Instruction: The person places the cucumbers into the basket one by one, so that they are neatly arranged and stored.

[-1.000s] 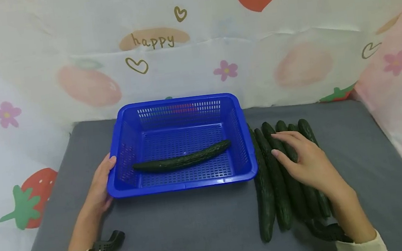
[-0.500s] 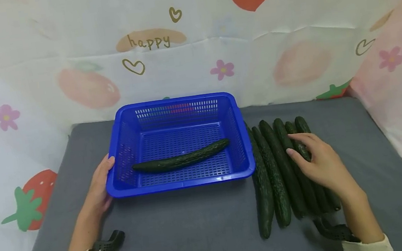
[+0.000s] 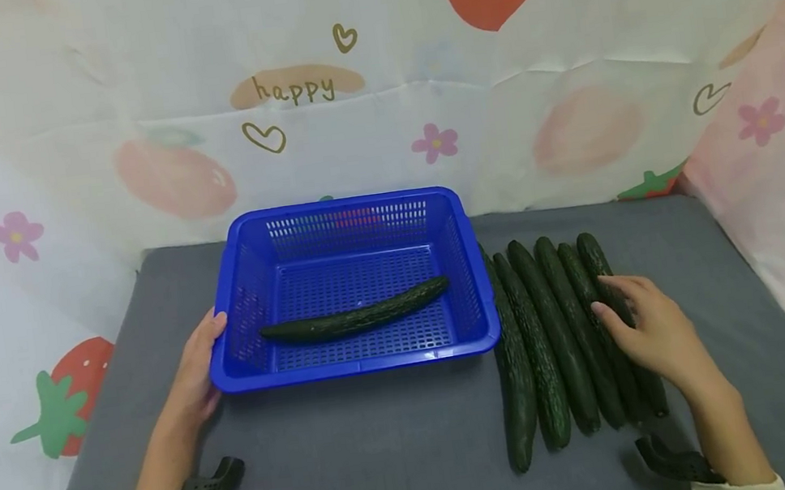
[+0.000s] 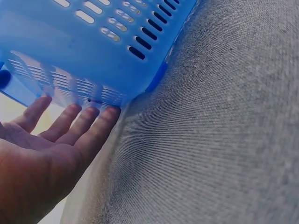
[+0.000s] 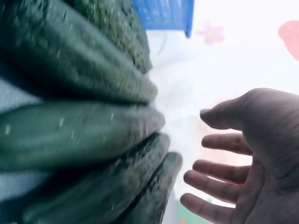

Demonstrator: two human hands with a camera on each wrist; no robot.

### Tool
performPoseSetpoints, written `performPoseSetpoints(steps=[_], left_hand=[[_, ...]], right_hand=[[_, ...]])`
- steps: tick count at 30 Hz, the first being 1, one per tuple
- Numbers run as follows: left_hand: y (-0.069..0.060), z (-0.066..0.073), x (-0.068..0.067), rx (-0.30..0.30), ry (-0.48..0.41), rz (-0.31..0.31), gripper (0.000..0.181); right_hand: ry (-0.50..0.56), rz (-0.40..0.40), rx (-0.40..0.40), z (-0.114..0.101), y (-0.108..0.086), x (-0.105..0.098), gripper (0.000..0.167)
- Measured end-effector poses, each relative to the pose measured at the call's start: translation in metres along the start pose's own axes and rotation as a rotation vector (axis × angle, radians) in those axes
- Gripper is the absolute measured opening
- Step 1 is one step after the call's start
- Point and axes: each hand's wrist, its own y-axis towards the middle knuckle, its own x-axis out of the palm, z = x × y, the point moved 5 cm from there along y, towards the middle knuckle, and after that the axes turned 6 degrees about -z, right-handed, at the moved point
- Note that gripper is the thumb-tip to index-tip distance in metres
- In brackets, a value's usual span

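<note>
Seven slender dark-green cucumbers (image 3: 556,331)

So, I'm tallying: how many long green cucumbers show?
7: one cucumber inside the blue plastic basket, six cucumbers side by side on grey cloth right of it.

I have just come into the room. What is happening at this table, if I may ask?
Somebody is handling cucumbers and a basket. The left hand touches the left side of the blue basket, where one cucumber lies on the bottom. The right hand hovers over the right end of a row of six cucumbers, on the grey cloth to the right of the basket. Its fingers are apart and hold nothing.
</note>
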Motion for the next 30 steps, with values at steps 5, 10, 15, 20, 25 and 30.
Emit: performPoseSetpoints(steps=[5,10,15,20,25,30], left_hand=[[-0.002,0.0,0.0,0.003,0.016,0.004,0.051],[-0.002,0.001,0.001,-0.012,0.04,0.021,0.06],[-0.002,0.002,0.002,-0.014,0.052,0.015,0.063],[-0.003,0.002,0.002,-0.007,0.043,0.015,0.062],[-0.002,0.003,0.003,-0.007,0.031,0.01,0.062],[-0.002,0.003,0.003,-0.002,0.025,0.009,0.062]], right_hand=[[-0.004,0.01,0.025,0.016,-0.002,0.001,0.055],[-0.029,-0.041,0.077,0.027,-0.003,0.003,0.058],[-0.024,-0.099,0.124,0.035,-0.003,0.006,0.062],[-0.035,-0.129,0.146,0.039,-0.001,0.007,0.064],[-0.058,-0.151,0.153,0.043,-0.001,0.009,0.065],[-0.079,-0.172,0.15,0.047,-0.001,0.01,0.065]])
